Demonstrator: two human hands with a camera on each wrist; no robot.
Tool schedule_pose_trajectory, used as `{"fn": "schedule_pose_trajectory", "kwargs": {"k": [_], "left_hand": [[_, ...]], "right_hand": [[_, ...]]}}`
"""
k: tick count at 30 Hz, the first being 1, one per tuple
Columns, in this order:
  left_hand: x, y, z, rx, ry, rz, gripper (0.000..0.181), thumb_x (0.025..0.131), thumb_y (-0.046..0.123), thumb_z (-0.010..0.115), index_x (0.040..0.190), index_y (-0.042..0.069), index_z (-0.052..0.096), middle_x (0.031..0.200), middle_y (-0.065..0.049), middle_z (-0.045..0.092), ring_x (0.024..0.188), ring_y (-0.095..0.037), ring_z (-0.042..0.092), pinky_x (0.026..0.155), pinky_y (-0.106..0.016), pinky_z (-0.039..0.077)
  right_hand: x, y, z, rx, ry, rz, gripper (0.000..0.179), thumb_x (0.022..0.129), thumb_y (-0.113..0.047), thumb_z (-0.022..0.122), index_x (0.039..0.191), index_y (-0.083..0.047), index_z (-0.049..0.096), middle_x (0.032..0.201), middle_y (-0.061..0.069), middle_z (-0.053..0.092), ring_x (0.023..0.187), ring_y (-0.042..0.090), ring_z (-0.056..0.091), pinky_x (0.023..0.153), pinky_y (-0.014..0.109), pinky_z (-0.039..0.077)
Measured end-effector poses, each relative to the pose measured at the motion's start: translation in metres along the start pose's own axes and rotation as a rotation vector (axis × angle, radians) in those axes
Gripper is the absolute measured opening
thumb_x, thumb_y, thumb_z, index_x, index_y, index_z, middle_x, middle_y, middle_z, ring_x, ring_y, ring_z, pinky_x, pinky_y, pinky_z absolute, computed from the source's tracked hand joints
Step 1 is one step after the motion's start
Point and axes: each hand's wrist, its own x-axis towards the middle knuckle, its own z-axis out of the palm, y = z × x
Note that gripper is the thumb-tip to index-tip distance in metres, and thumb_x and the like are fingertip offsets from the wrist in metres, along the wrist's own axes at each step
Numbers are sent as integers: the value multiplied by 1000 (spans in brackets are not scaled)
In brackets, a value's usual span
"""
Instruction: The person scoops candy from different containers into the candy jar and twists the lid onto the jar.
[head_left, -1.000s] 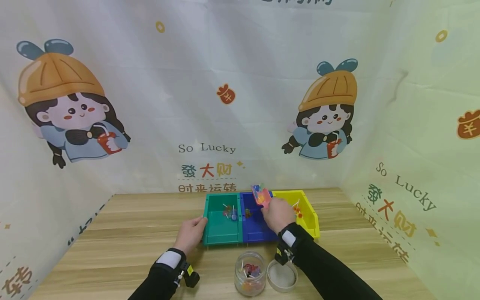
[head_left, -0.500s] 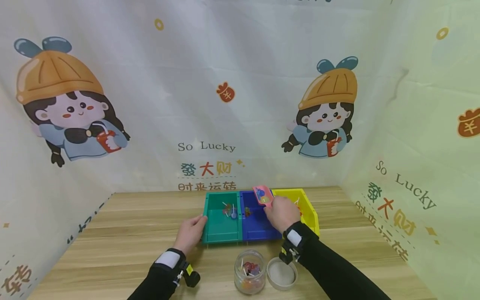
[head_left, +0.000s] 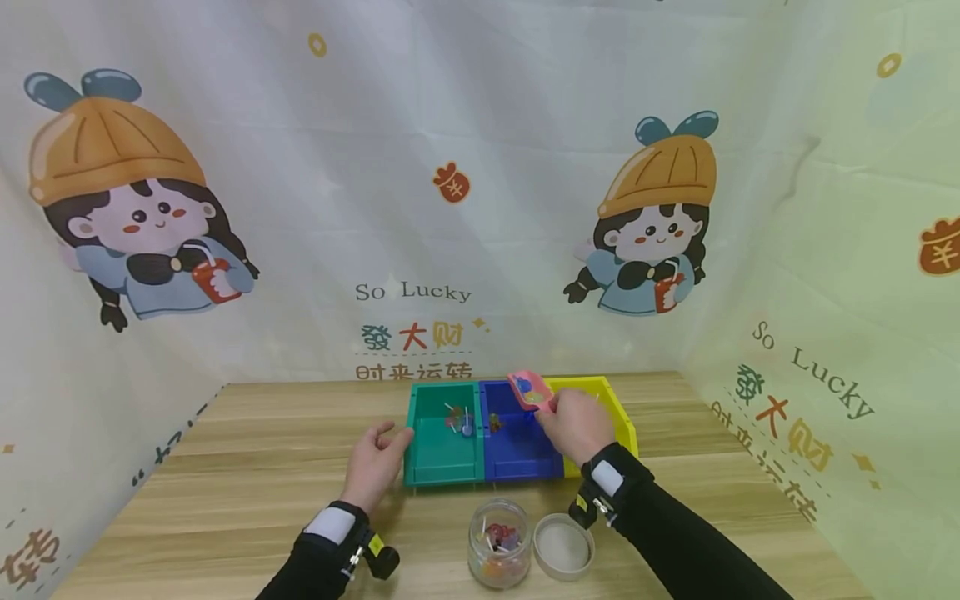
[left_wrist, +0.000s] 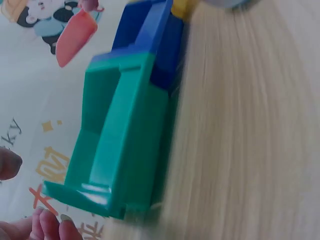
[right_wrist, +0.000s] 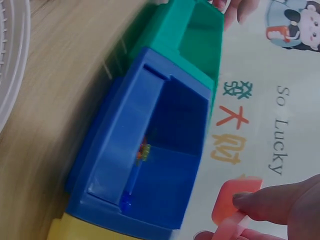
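My right hand grips the handle of a small pink scoop above the blue bin. Blue and yellowish pieces lie in the scoop's bowl. On the left, my left hand is at the side of the green bin; in the left wrist view its fingers and thumb are spread beside the bin's end. The green bin holds several lollipops. Small amber candies and a blue piece lie inside the blue bin. My right hand partly covers the yellow bin.
Nearer the body, a clear jar with lollipops stands on the wooden table. A round whitish lid lies right beside it. Behind the bins hangs a printed cloth.
My right hand has shifted right and slightly nearer with the scoop, still over the blue bin. My left hand has loosened and its fingers have spread at the green bin's side.
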Motion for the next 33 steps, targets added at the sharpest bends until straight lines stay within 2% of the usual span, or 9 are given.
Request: {"fn": "schedule_pose_trajectory", "kwargs": {"k": [6, 12, 16, 20, 26, 33], "left_hand": [[-15, 8, -1, -30, -19, 86, 56, 110, 30, 65, 153, -5, 57, 126, -24, 66, 111, -31, 65, 82, -29, 51], [-33, 15, 0, -69, -98, 136, 50, 110, 26, 67, 151, -2, 59, 132, -20, 66, 109, -24, 68, 81, -23, 57], [-46, 20, 2, -81, -159, 149, 50, 109, 27, 68, 151, 0, 60, 135, -20, 67, 108, -21, 69, 82, -25, 59], [-59, 21, 5, -74, -212, 152, 51, 108, 30, 71, 150, 2, 62, 137, -18, 68, 116, -24, 69, 88, -32, 62], [-77, 21, 12, -30, -291, 168, 59, 104, 39, 76, 149, 4, 63, 145, -20, 68, 128, -32, 69, 102, -50, 62], [-89, 23, 16, -30, -405, 187, 71, 102, 38, 79, 155, -3, 55, 154, -25, 61, 138, -40, 63, 110, -57, 58]], "right_hand": [[-8, 7, -15, 29, 35, -80, 28, 101, -29, 79, 105, -1, 81, 73, 3, 65, 62, 19, 56, 53, 25, 36], [-18, 12, -29, 87, 29, -89, 27, 102, -27, 79, 107, 0, 81, 74, 5, 68, 62, 20, 56, 52, 26, 36], [-23, 11, -39, 117, 22, -82, 27, 102, -27, 79, 108, -1, 81, 78, 6, 72, 65, 21, 56, 54, 27, 38], [-29, 10, -47, 121, 20, -90, 26, 102, -26, 79, 108, -1, 81, 84, 7, 74, 70, 22, 58, 58, 28, 44], [-40, 14, -55, 93, 33, -119, 26, 102, -26, 79, 109, -1, 81, 91, 10, 74, 77, 23, 60, 66, 29, 51], [-53, 18, -70, 94, 33, -152, 27, 102, -27, 80, 110, -2, 81, 92, 10, 74, 78, 23, 61, 68, 31, 53]]}}
